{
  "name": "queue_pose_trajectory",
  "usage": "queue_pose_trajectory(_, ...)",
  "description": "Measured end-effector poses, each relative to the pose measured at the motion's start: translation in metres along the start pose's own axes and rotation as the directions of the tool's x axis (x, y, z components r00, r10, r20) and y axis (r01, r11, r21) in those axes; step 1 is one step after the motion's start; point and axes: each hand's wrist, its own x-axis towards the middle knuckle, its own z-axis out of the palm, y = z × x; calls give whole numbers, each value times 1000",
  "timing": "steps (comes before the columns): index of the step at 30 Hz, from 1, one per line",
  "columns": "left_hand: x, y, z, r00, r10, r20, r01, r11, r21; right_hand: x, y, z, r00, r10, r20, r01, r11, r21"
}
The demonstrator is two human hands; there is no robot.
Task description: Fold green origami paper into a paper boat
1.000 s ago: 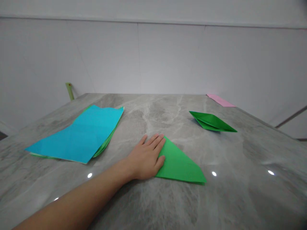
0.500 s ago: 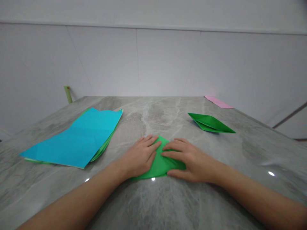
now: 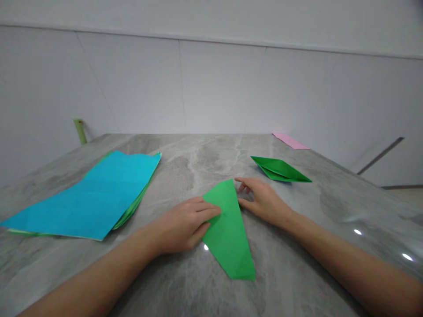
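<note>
A folded sheet of green paper (image 3: 228, 233) lies flat on the grey marbled table, its long straight edge facing right. My left hand (image 3: 190, 222) rests on the paper's left side, fingers stretched over it and pressing it down. Just off the paper's right edge is my right hand (image 3: 261, 200), with thumb and index finger apart and the other fingers curled. Nothing shows between them. Beyond my right hand sits a folded green paper boat shape (image 3: 280, 170), pointed at both ends.
On the left lies a blue sheet (image 3: 95, 193) over several green sheets (image 3: 132, 211). A pink paper (image 3: 291, 141) is at the far right edge of the table (image 3: 205, 149). A white wall (image 3: 218, 88) stands behind, with a light green strip (image 3: 80, 131) at left.
The green paper has turned so its length now points towards me. My right hand has come off it to its right edge; my left hand stays on it. The view has shifted slightly.
</note>
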Motion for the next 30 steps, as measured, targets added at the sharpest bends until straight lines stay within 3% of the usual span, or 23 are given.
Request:
queue_pose_trajectory(8, 1, 1, -1, 1000, -12, 21, 11, 998, 66, -4, -11, 7, 1000, 18, 12, -20, 971, 238)
queue_pose_trajectory(13, 0, 4, -1, 999, -27, 37, 23, 996, 84, -6, -17, 6, 998, -50, -31, 57, 942, 329)
queue_pose_trajectory(18, 1, 4, -2, 998, -46, 42, 43, 997, 66, -10, -25, 5, 993, -118, -26, 119, 922, 369)
queue_pose_trajectory(24, 4, 5, -3, 999, -47, 8, 47, 999, -8, -14, -30, 6, 979, -191, 77, 153, 924, 349)
queue_pose_trajectory(30, 2, 4, -1, 985, -172, 28, 173, 983, -60, -13, -24, 8, 978, -193, 75, 163, 941, 297)
